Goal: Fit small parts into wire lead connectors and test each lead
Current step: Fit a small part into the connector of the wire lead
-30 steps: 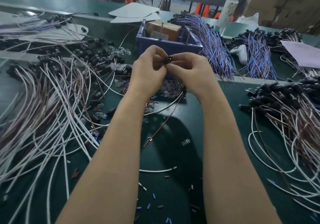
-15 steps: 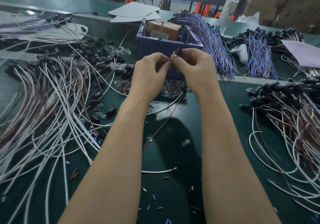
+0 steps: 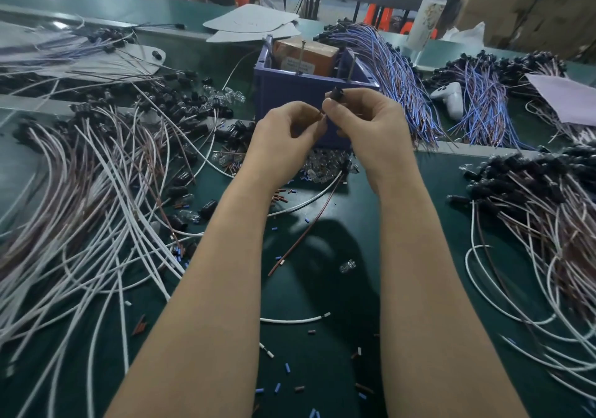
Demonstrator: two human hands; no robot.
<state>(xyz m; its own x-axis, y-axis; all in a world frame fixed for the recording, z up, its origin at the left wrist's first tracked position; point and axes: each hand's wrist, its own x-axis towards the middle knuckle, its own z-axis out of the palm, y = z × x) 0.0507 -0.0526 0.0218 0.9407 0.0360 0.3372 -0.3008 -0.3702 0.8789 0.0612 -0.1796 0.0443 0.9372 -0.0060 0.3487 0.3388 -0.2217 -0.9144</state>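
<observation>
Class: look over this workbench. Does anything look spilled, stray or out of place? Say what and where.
Blue and brown sleeve offcuts lie scattered over the green mat between the forearms, like spillage. One clear bulb sits alone, away from the bulb pile by the purple bin.

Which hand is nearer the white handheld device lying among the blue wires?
Right. The right hand is left of the white handheld device, a blue wire bundle between them; the left hand is even farther left.

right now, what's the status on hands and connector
Right hand pinches black connector. Left hand pinches its wire. Blue bin close behind, nothing in the way.
</observation>
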